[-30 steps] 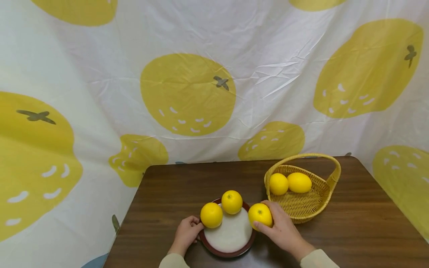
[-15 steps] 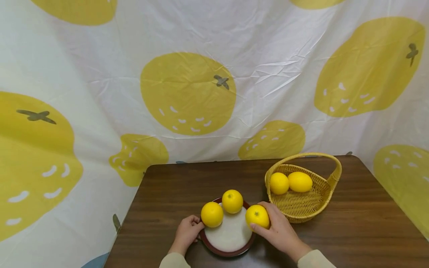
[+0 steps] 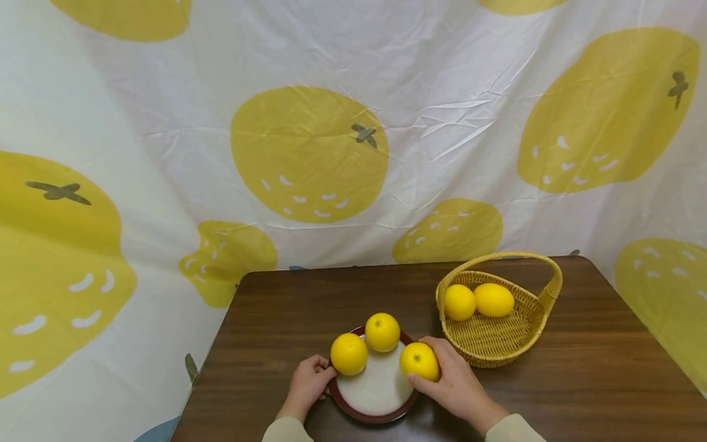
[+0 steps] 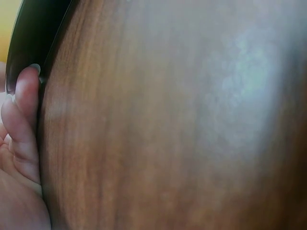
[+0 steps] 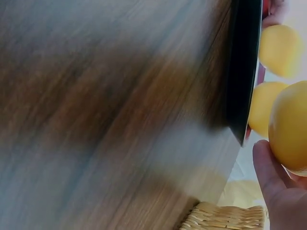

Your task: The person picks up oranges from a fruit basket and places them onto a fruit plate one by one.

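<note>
A round plate [image 3: 372, 393] with a white middle and dark red rim stands on the table; its dark outer side [image 5: 242, 72] shows in the right wrist view. My left hand [image 3: 309, 382] pinches the plate's left rim, fingers [image 4: 28, 93] against its side. On the plate sit one round yellow citrus fruit at the left [image 3: 349, 354] and another citrus fruit at the back [image 3: 382, 332]. Over the plate's right side, my right hand [image 3: 463, 387] holds a third round yellow citrus fruit [image 3: 418, 359], thumb in front. Whether this fruit touches the plate, I cannot tell.
Behind my right hand stands a wicker basket [image 3: 491, 344] with a tall handle. It holds a rounder yellow fruit [image 3: 459, 302] and a more oval one [image 3: 494, 299]. A fruit-patterned cloth [image 3: 409, 166] hangs beyond the brown wooden table [image 3: 596, 362].
My right hand has moved left and slightly toward me with its citrus fruit, further over the plate. My left hand and the other fruits have stayed in place.
</note>
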Motion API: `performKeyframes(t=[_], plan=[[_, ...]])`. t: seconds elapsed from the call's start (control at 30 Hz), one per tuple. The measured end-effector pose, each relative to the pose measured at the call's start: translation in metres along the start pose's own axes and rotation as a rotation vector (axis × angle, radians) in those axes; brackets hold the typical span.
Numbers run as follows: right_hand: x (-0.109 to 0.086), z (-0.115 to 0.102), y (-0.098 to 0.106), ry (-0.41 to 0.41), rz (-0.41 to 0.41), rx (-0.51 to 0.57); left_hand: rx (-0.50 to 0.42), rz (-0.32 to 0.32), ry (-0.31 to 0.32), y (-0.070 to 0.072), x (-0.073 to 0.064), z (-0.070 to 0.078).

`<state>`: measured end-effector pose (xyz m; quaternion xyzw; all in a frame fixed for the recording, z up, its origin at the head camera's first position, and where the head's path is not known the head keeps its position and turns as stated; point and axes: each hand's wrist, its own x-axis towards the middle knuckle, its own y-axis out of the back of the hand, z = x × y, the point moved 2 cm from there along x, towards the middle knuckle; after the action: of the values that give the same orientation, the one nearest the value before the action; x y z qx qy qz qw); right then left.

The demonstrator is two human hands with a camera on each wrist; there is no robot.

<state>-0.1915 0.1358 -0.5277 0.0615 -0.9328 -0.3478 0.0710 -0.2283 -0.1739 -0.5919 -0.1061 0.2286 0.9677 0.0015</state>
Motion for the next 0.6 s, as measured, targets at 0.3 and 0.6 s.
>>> performKeyframes(t=[0.3, 0.6], plan=[[-0.0021, -0.0034, -0.0060, 0.007, -0.006, -0.025, 0.002, -0.001, 0.023, 0.0006, 0.0014, -0.0012], [-0.0034, -0.0014, -0.0102, 0.002, -0.018, -0.016, -0.003, 0.000, 0.019, 0.0008, 0.0017, -0.0015]])
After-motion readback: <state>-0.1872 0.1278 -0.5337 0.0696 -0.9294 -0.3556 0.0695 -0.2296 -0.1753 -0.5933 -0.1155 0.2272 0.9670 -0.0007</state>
